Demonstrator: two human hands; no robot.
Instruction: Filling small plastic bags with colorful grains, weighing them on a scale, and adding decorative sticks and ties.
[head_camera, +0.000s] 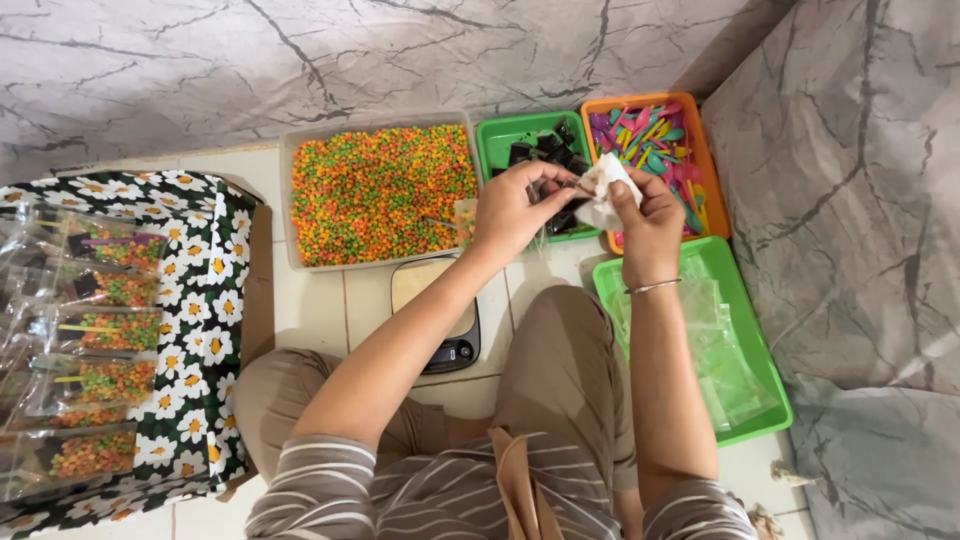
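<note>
Small clear plastic bag (603, 190), upper centre of frame, is pinched by left hand (515, 210) & right hand (648, 225); prob. light, limp, slippery — best gripped at mouth edges.

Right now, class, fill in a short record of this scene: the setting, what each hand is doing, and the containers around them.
Setting: tiled floor, person seated
Left hand: pinching a small clear bag
Right hand: holding a white piece; what it is cannot be told
Clear tub: orange, green and yellow pellets
Small green tray: dark pieces
Orange tray: coloured plastic spoons
Large green tray: empty clear bags
Scale: below the hands
Flowered box: filled bags
</note>
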